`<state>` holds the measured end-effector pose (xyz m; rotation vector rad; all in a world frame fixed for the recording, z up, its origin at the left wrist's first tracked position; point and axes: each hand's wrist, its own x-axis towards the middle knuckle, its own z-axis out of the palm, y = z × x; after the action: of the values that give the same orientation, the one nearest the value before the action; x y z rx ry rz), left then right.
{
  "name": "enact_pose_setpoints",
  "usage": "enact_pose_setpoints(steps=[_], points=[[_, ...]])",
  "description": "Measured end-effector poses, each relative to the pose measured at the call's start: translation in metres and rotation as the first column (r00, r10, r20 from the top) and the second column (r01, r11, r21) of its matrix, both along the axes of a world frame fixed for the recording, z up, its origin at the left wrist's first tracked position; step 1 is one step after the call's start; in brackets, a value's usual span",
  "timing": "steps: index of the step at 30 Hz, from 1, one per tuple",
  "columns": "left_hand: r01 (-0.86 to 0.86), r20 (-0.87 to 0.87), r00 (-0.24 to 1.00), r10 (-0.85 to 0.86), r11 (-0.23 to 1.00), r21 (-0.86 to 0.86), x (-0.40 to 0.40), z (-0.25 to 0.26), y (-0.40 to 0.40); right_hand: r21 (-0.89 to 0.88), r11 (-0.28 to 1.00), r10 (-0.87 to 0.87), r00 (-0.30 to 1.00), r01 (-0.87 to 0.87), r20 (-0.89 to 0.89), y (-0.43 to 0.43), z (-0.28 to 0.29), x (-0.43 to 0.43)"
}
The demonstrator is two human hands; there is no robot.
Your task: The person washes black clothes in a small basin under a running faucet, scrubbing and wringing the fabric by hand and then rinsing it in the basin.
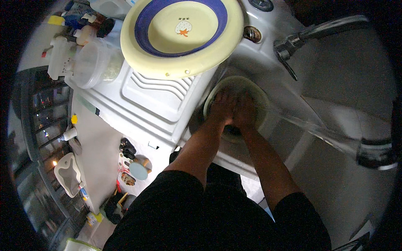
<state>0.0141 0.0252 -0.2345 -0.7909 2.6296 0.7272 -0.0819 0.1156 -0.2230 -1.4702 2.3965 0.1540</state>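
Both my hands reach down into a round, light-coloured basin point(261, 91) that sits in the shaded bowl of a white sink. My left hand point(222, 105) and my right hand point(246, 109) are side by side, nearly touching at the wrists. Dark material shows just below the wrists in the basin; what it is cannot be told. Shadow hides the fingers, so whether they grip anything is unclear. Above and left of the hands, a large cream basin with a blue inner band point(132, 56) rests over the ribbed washboard part point(157, 94) of the sink.
A dark metal faucet point(287, 47) juts in at the upper right. Clear plastic tubs point(91, 64) and several bottles crowd the upper left. A round drain or overflow fitting point(252, 34) lies beside the cream basin. A small stool point(138, 171) stands on the floor at lower left.
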Motion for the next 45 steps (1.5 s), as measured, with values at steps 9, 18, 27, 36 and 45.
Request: enact_pose_setpoints(steps=[9, 18, 27, 36, 45], points=[[-0.041, 0.283, 0.957, -0.058, 0.942, 0.334, -0.037, 0.04, -0.02, 0.12, 0.974, -0.221, 0.903, 0.19, 0.369, 0.009, -0.065, -0.045], [0.017, -0.213, 0.975, -0.058, 0.982, -0.19, -0.02, 0.079, -0.017, -0.214, 0.806, -0.311, 0.703, 0.552, 0.64, 0.029, 0.069, -0.031], [0.145, -0.13, 0.98, -0.153, 0.987, -0.067, -0.014, 0.073, -0.008, -0.385, 0.883, -0.216, 0.962, 0.266, 0.17, 0.036, 0.031, -0.016], [-0.279, -0.497, 0.694, 0.521, 0.831, 0.482, -0.007, -0.02, 0.002, -0.024, 0.986, -0.164, 0.986, 0.165, 0.03, -0.014, 0.04, 0.001], [0.301, 0.129, 0.937, -0.326, 0.936, 0.182, -0.013, -0.105, 0.013, -0.234, 0.953, -0.078, 0.904, 0.191, 0.42, 0.032, 0.101, -0.029]])
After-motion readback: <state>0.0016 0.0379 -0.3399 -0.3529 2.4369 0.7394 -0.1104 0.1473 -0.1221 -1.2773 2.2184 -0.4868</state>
